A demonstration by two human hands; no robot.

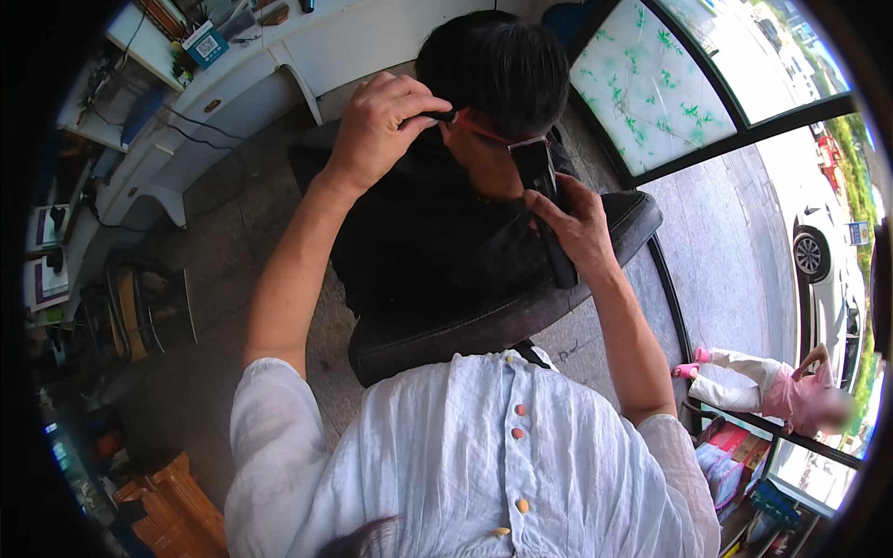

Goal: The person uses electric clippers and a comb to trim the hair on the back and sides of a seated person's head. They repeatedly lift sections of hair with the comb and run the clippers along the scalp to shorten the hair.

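1. Pinching the dark handle of a red comb (484,126) between thumb and fingers of the left hand (374,128), beside a seated person's head (493,74).
2. Gripping a black hair clipper (535,172) in the right hand (579,223), thumb laid along the near side, other fingers partly hidden.
3. Holding the comb against the lower edge of the dark hair, with the clipper's head up near the comb's right end; too close to tell whether touching.
4. Seated facing away, draped in a black cape (409,242), in front of a dark padded chair back (446,339).
5. Dressed, behind the chair, in a pale shirt (437,446) with coloured buttons.
6. Bordered at upper left by a white table (372,42) bearing a blue card stand (205,46).
7. Flanked at right by a glass panel (642,88) patterned with green leaves.
8. Overlooked from outdoors by a white car (828,293) and a person in a pink top (791,392).
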